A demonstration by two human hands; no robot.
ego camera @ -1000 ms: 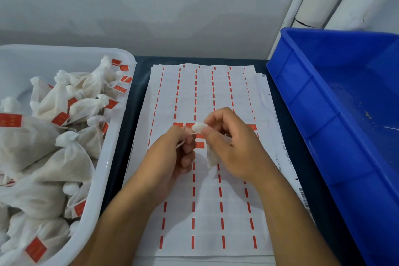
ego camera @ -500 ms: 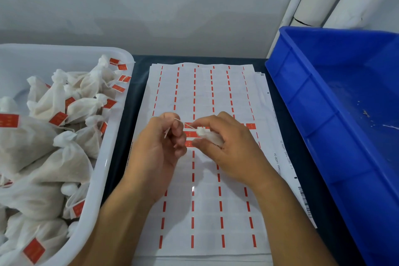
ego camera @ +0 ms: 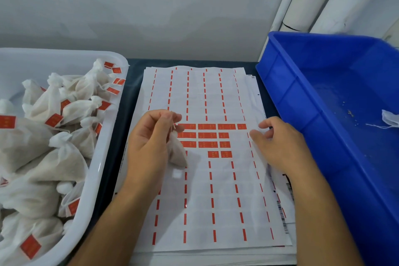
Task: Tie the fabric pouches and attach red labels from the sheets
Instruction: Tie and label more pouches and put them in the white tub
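Left hand (ego camera: 151, 138) raised over the left part of the label sheet (ego camera: 216, 201), fingers curled, thumb and fingertips pinching the string (ego camera: 172, 127) of one pouch (ego camera: 177, 153). Pouch hangs below the fingers, neck up, its bottom at or just above the sheet (contact cannot be told).

Right hand (ego camera: 278, 142) over the sheet's right edge, fingers loosely bent and spread, holding nothing; fingertips close to the paper, contact unclear.

Sheet tops a stack of sheets in the middle of the dark table (ego camera: 129, 97). Most cells are peeled, leaving thin red dashes. Whole red labels (ego camera: 207, 135) remain in a block at mid-sheet, between the two hands: three rows plus a short fourth row of two.

White tub (ego camera: 95, 170) at the table's left edge, heaped with tied pouches (ego camera: 54, 157) bearing red tags. Blue bin (ego camera: 287, 101) at the right edge; one white pouch with loose string (partly cut off by the frame) lies inside it at far right.
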